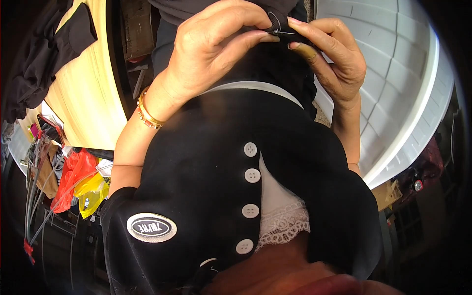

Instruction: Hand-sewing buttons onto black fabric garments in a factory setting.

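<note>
At the top of the view both hands meet over a piece of black cloth point(278, 61) held above my lap. My left hand point(211, 46) is closed, pinching the cloth's edge between thumb and forefinger. A thin, bright needle point(287, 33) sticks out sideways from that edge. Beside it a pale thread point(278, 20) curls in a small loop. On the right, the thumb and forefinger of my right hand point(337, 56) close around the needle's outer end. That thumb has a yellowish covering or stain near its tip. Where the needle enters the cloth is too small to make out.
A light wooden table point(93, 83) stands at the left, with dark garments point(64, 49) lying on it. Below it hang red point(78, 172) and yellow point(92, 194) plastic bags near several thin wires. A large white tub point(393, 83) fills the right side, close to my right arm.
</note>
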The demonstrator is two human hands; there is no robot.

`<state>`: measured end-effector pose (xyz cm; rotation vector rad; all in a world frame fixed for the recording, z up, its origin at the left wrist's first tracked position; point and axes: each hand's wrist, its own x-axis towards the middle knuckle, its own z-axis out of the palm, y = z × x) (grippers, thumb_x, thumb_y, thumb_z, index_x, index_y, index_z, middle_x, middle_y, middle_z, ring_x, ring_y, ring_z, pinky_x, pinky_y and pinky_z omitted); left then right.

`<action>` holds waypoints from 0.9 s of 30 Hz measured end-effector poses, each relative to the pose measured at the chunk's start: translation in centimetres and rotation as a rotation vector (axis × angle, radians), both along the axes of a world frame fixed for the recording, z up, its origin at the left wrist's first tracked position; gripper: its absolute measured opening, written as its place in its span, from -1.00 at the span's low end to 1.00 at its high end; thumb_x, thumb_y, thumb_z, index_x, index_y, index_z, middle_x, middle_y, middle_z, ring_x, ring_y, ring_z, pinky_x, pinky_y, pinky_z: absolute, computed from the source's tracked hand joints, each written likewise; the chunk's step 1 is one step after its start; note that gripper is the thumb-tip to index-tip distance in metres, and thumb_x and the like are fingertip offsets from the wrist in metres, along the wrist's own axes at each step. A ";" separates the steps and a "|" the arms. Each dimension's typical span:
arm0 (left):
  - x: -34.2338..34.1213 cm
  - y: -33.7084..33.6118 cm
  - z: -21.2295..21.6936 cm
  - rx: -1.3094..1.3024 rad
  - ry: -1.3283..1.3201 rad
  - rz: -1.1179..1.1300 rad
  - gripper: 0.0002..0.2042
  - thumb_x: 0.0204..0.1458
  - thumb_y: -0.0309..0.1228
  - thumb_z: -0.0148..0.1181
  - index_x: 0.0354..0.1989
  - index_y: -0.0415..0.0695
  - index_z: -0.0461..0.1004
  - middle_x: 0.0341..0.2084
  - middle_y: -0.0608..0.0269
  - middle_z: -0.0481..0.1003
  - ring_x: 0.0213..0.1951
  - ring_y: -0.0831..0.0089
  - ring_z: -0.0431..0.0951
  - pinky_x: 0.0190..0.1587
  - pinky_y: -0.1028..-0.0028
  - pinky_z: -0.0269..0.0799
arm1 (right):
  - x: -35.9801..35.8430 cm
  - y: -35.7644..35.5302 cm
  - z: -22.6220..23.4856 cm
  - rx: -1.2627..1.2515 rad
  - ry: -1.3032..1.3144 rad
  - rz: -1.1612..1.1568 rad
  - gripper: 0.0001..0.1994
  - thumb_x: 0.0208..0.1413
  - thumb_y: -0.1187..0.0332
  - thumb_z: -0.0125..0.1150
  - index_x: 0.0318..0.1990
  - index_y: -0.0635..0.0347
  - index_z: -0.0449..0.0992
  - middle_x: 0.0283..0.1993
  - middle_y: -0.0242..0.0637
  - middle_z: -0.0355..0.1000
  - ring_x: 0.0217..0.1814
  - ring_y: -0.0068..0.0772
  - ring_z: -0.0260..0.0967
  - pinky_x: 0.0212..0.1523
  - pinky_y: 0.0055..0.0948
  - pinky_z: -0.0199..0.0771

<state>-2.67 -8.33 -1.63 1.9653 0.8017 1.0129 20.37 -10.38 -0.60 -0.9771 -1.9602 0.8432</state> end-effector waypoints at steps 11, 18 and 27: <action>-0.1 0.4 -0.3 0.083 0.022 -0.028 -0.82 -0.07 -0.66 0.30 -0.27 -0.31 0.51 -0.31 0.08 0.55 -0.22 0.26 0.59 -0.09 0.43 0.48 | -0.1 0.1 0.3 0.116 -0.069 -0.004 -0.61 -0.13 0.61 0.39 -0.05 0.31 0.59 -0.27 -0.28 0.46 -0.35 -0.55 0.35 -0.39 -0.64 0.33; 0.4 0.9 -0.4 0.093 -0.266 -0.099 -0.82 -0.11 -0.65 0.31 -0.30 -0.28 0.50 -0.18 -0.02 0.43 -0.04 0.21 0.46 0.00 0.31 0.40 | 0.0 0.0 0.0 0.111 -0.061 -0.062 -0.66 -0.11 0.62 0.39 -0.09 0.32 0.61 -0.29 -0.27 0.48 -0.33 -0.54 0.36 -0.38 -0.65 0.32; 4.5 4.5 -5.0 0.443 -0.790 -0.071 -0.81 -0.12 -0.64 0.33 -0.31 -0.27 0.50 -0.01 -0.14 0.42 0.06 0.08 0.46 0.10 0.28 0.37 | -0.9 -0.2 -0.8 -0.005 0.192 -0.225 -0.69 -0.08 0.54 0.40 -0.11 0.25 0.63 -0.36 -0.34 0.46 -0.38 -0.59 0.31 -0.40 -0.64 0.27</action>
